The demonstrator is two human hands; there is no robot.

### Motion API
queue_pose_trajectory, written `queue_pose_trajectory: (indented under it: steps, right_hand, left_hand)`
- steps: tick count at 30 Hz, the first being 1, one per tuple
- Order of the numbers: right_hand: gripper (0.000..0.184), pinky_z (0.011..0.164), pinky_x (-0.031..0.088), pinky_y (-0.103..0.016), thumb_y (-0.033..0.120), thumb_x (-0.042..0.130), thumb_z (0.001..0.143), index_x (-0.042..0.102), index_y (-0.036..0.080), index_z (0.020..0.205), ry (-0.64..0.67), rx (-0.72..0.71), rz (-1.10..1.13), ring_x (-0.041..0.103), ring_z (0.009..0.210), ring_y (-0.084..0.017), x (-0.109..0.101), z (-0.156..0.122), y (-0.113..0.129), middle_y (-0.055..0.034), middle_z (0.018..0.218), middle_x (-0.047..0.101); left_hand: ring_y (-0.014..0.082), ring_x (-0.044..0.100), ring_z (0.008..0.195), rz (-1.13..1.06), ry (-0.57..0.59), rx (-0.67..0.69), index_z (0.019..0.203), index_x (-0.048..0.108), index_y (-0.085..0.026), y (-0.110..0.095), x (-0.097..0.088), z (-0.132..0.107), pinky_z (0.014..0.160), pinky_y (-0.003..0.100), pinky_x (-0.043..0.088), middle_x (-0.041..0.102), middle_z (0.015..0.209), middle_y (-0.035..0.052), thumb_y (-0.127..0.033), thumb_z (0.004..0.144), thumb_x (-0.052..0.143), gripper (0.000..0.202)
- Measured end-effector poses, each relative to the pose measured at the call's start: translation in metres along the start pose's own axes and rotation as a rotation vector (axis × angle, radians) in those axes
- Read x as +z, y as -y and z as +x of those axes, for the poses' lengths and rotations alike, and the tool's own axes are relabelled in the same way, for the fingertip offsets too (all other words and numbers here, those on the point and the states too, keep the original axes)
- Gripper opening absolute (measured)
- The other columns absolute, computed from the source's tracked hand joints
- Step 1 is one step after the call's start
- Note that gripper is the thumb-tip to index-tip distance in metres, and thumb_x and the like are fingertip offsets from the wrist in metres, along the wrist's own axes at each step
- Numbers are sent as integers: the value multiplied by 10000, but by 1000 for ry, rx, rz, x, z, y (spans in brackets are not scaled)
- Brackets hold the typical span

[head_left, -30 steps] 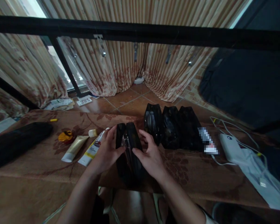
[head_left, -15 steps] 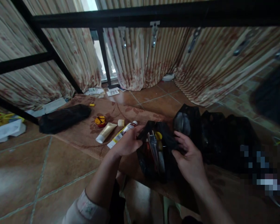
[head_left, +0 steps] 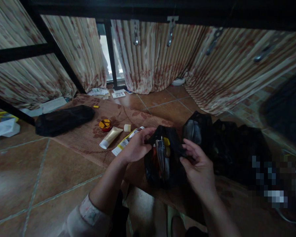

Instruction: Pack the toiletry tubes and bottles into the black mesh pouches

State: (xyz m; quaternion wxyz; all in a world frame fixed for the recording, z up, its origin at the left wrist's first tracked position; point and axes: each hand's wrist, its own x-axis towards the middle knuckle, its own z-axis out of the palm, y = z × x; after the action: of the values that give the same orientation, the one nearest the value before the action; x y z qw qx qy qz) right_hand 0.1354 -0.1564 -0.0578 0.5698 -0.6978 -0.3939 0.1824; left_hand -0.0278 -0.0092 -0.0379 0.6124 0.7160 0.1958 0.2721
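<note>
Between my hands stands a black plastic bag (head_left: 174,171) with its mouth spread apart. My left hand (head_left: 138,144) pinches the bag's left rim, and my right hand (head_left: 197,161) grips the right rim between thumb and fingers. Inside show a clear-wrapped long item (head_left: 160,154) and something yellow (head_left: 166,141); their kinds are hard to make out in the dim light. Left of the bag lie a white and yellow tube (head_left: 124,143), partly behind my left hand, a gold tube with a white cap (head_left: 111,137), a small cream-coloured cap (head_left: 127,127) and a round amber and red container (head_left: 105,125).
The brown patterned cloth (head_left: 88,148) carries a long black bundle (head_left: 65,120) at its far left. More black plastic bags (head_left: 239,148) sit on the right. A black metal frame (head_left: 64,67) with hanging clips crosses above, before striped curtains (head_left: 148,59).
The bag's two rims are still held apart, with its mouth slightly narrower. The view has shifted a little, and the things on the cloth stay put.
</note>
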Motion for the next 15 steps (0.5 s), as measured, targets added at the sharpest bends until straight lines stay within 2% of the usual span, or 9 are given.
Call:
queue_pose_trajectory:
  steps: [3, 6, 8, 10, 12, 15]
  right_hand:
    - [417, 778, 522, -317, 210, 601, 785, 625, 242, 1200, -31, -70, -164, 597, 860, -156, 0, -3, 10, -55, 1116, 632]
    - [332, 805, 524, -311, 212, 595, 826, 645, 260, 1150, -54, -189, -197, 598, 867, -149, 6, -11, 30, -46, 1151, 605]
    - [285, 817, 525, -298, 208, 561, 867, 643, 269, 1133, 48, -229, -152, 622, 885, -149, 12, -17, 44, -36, 1101, 629]
    - [253, 769, 525, -283, 208, 530, 886, 644, 260, 1106, 246, -209, -196, 645, 849, -154, 18, -22, 52, -31, 1010, 661]
    - [213, 739, 510, -307, 218, 525, 884, 650, 231, 1057, 400, -146, -402, 662, 828, -185, 22, -24, 52, -48, 961, 680]
    - [211, 738, 476, -365, 302, 557, 877, 629, 186, 1038, 459, -6, -770, 681, 870, -267, 22, -21, 43, -104, 964, 700]
  left_hand:
    - [235, 631, 1073, 55, 2, -4, 1256, 606, -171, 0, -1, 0, 989, 365, 465, 679, 1177, 66, 23, 624, 508, 668]
    - [235, 640, 1029, 89, -18, -17, 1269, 599, -172, 4, 1, 1, 964, 376, 478, 679, 1171, 77, 13, 618, 529, 680]
    - [234, 640, 1018, 94, -32, -29, 1269, 598, -169, 7, 3, 2, 940, 366, 487, 673, 1179, 82, 3, 617, 542, 677]
    - [236, 630, 1044, 78, -35, -31, 1258, 605, -165, 9, 5, 3, 945, 356, 481, 671, 1179, 79, -3, 618, 549, 663]
    - [239, 618, 1075, 68, -32, -24, 1237, 619, -162, 8, 5, 3, 960, 348, 470, 672, 1176, 72, 4, 610, 544, 653]
    - [231, 631, 1048, 57, -3, -27, 1233, 624, -169, 5, 4, 3, 943, 341, 481, 675, 1168, 64, 14, 612, 526, 655]
